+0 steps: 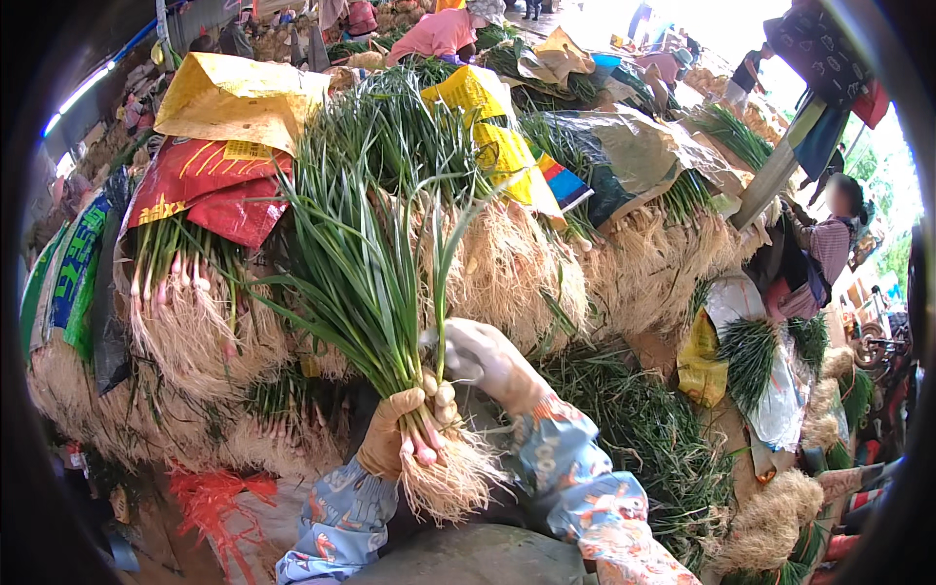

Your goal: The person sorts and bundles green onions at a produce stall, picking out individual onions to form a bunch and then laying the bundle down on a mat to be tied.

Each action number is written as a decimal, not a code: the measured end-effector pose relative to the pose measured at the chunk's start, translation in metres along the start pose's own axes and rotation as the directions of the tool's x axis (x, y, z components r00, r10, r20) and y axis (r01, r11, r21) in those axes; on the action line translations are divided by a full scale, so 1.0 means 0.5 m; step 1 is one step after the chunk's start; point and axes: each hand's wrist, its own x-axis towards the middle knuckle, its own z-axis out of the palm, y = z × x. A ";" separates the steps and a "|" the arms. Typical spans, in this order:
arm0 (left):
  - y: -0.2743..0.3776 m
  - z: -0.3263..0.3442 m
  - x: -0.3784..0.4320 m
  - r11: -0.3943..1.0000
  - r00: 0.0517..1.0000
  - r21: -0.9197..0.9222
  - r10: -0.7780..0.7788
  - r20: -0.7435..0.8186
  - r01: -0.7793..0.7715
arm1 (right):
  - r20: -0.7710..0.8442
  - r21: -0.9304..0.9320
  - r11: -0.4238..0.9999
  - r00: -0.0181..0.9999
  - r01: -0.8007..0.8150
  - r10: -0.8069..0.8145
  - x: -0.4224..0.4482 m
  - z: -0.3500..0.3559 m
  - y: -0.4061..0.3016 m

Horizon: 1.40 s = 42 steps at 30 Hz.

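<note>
My left hand, in a soiled pale glove, grips a bunch of green garlic plants just above the bulbs. Pinkish bulbs and a mass of pale roots hang below the fist, while long green leaves fan upward. At the bunch's right side is my right hand, also in a pale glove. Its bent fingers are against or very near one stalk that stands apart from the others. Blur hides whether they pinch it. Both forearms wear blue patterned sleeves.
Large stacks of rooted garlic plants rise ahead, partly covered by a red sack and yellow sacks. Loose green leaves lie at right. Red plastic strips are at lower left. People are farther off.
</note>
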 end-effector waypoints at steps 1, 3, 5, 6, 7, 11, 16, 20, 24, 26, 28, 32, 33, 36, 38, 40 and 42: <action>0.000 0.008 0.000 0.999 0.998 0.037 0.005 -0.060 -0.003 | 0.026 0.180 0.983 0.999 -0.044 0.040 0.019 0.001 0.003; 0.003 0.021 -0.010 0.994 0.982 0.109 0.039 -0.183 -0.019 | -0.054 0.077 0.994 0.996 -0.071 0.075 0.025 0.018 0.006; 0.017 0.003 -0.014 0.988 0.978 0.155 0.054 -0.200 -0.023 | -0.290 -0.081 0.995 0.956 -0.059 0.033 0.027 0.055 0.010; 0.015 -0.001 -0.012 0.984 0.981 0.175 0.069 -0.181 -0.037 | -0.350 -0.428 0.888 0.876 0.167 -0.333 0.033 0.039 0.056; 0.011 -0.003 -0.009 0.979 0.984 0.197 0.078 -0.162 -0.045 | -0.272 -0.727 0.617 0.700 0.301 -0.661 0.049 0.003 0.111; 0.028 0.064 -0.029 0.941 0.959 0.192 0.261 0.106 -0.277 | -0.538 -0.778 0.541 0.785 -0.320 -0.309 0.002 -0.145 0.099; 0.106 0.067 -0.009 0.932 0.932 0.112 0.328 0.151 -0.346 | -0.072 -0.985 0.143 0.986 -0.094 0.148 -0.008 -0.107 -0.023; 0.035 0.051 0.023 0.965 0.990 0.234 0.132 -0.039 -0.120 | -0.290 -0.954 0.095 0.800 -0.283 -0.525 0.143 -0.124 -0.075; 0.049 0.067 -0.003 0.951 0.972 0.203 0.226 0.067 -0.235 | -0.347 -0.872 0.484 0.789 -0.072 -0.508 0.140 -0.144 -0.054; 0.072 0.065 -0.029 0.946 0.951 0.100 0.300 0.079 -0.307 | -0.297 -0.895 0.433 0.873 -0.112 -0.387 0.055 -0.159 -0.018; 0.087 0.080 -0.024 0.945 0.941 0.059 0.314 0.128 -0.323 | -0.212 -0.910 0.354 0.976 -0.217 0.054 -0.069 -0.229 0.038; 0.044 0.032 0.018 0.975 0.983 0.128 0.173 0.067 -0.180 | -0.224 -0.917 0.283 0.951 -0.279 0.212 -0.121 -0.200 0.004; 0.039 0.022 0.009 0.974 0.986 0.151 0.167 0.026 -0.169 | -0.264 -0.920 0.313 0.963 -0.235 -0.051 -0.060 -0.150 -0.033; 0.027 0.042 0.012 0.976 0.995 0.200 0.096 -0.017 -0.090 | -0.231 -0.936 0.351 0.814 -0.036 -0.532 0.119 -0.075 -0.154; 0.016 0.076 0.033 0.958 0.989 0.249 0.133 0.063 -0.145 | -0.351 -0.923 0.321 0.801 -0.210 -0.485 0.243 -0.128 -0.186; 0.047 0.085 0.012 0.914 0.979 0.351 0.199 0.048 -0.203 | -0.462 -0.843 0.433 0.842 -0.320 -0.278 0.283 -0.106 -0.194; 0.049 0.077 0.015 0.916 0.964 0.308 0.264 0.024 -0.259 | -0.508 -0.754 0.599 0.818 -0.271 -0.269 0.271 -0.095 -0.200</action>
